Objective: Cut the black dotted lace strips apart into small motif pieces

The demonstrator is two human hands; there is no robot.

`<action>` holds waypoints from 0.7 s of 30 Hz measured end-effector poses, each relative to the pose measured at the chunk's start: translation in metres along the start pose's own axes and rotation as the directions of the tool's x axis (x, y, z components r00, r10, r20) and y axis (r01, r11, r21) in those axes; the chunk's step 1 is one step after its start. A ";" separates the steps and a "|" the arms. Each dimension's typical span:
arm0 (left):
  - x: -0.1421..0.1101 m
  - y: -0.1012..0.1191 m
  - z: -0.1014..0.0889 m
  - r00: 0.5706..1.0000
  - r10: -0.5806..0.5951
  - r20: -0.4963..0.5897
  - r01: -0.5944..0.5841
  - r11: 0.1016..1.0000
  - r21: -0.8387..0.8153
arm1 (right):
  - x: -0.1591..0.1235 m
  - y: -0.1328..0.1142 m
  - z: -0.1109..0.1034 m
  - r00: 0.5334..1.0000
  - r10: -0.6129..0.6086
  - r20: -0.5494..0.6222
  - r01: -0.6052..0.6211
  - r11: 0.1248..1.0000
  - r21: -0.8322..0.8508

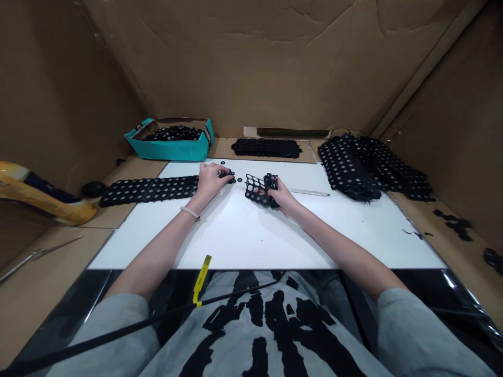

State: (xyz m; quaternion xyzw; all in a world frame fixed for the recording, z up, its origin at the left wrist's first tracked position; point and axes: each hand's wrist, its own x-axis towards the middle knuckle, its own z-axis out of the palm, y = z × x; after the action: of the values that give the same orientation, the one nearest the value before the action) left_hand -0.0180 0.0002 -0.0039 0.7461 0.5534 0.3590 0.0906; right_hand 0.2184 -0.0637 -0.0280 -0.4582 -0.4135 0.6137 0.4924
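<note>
My left hand point(211, 181) is at the middle of the white board, fingers drawn together on a few small black rings point(231, 179). One loose black ring point(239, 180) lies just right of its fingertips. My right hand point(282, 196) grips a black perforated strip point(256, 189), partly bunched in the fingers, its large round holes showing at the free left end. A long black strip with pale dots point(157, 190) lies flat at the left and runs up to my left hand. Behind my right wrist lies a thin, pen-like pointed tool point(310, 192).
A teal box point(168, 152) at the back left holds many black rings. Stacked black strips point(267, 148) lie at the back, and dotted black pieces point(346, 167) pile up at right. Scissors point(39, 255) and a yellow bottle point(47, 199) are at left. Cardboard walls point(251, 63) enclose the space.
</note>
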 end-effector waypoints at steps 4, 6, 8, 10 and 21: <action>-0.010 0.028 0.002 0.961 0.106 0.256 -0.090 0.993 -0.075 | 0.003 0.000 -0.002 0.996 -0.032 -0.087 0.030 0.999 -0.026; -0.014 0.036 0.006 0.918 0.069 0.389 -0.001 0.985 -0.173 | 0.005 0.000 -0.003 0.994 -0.036 -0.107 0.035 0.999 -0.018; -0.016 0.039 0.010 0.885 0.021 0.465 0.127 0.950 -0.285 | 0.007 -0.001 -0.004 0.994 -0.043 -0.099 0.045 0.999 0.012; -0.018 0.038 0.013 0.858 -0.044 0.512 0.282 0.873 -0.399 | 0.007 -0.002 -0.004 0.994 -0.071 -0.088 0.074 0.997 0.037; -0.017 0.037 0.016 0.706 -0.166 0.689 0.702 0.298 -0.647 | 0.000 -0.006 0.000 0.994 -0.080 -0.076 0.081 0.997 0.016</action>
State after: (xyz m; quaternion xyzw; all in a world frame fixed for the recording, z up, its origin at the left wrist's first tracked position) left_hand 0.0175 -0.0247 -0.0031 0.4575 0.4244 0.3439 0.7016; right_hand 0.2197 -0.0628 -0.0220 -0.4591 -0.4069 0.5795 0.5364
